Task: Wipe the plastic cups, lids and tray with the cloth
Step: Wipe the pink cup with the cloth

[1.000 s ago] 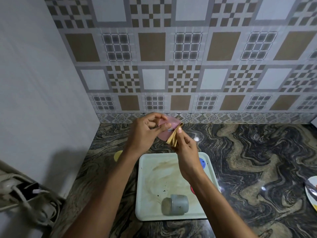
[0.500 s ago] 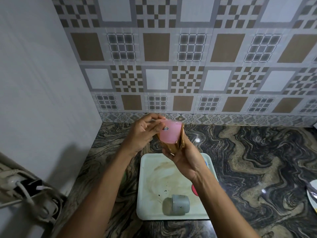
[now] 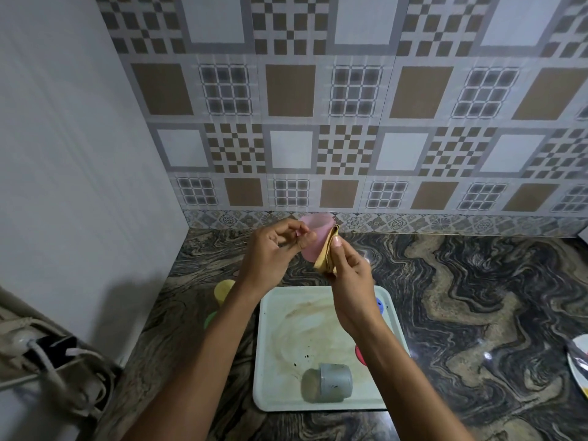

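Note:
My left hand holds a pink plastic cup by its rim, above the counter near the back wall. My right hand presses a folded yellow cloth against the cup's right side. Below lies a pale stained tray. A grey cup lies on its side at the tray's near edge. A blue lid and a red lid peek out from behind my right forearm on the tray's right side. A yellow cup and a green piece sit left of the tray, partly hidden.
The dark marbled counter meets a tiled wall at the back and a plain white wall on the left. A power strip with cables hangs at the lower left. A plate's rim shows at the right edge.
The pink cup has been turned in my left hand, and my right hand has shifted the cloth from under the cup to its right side.

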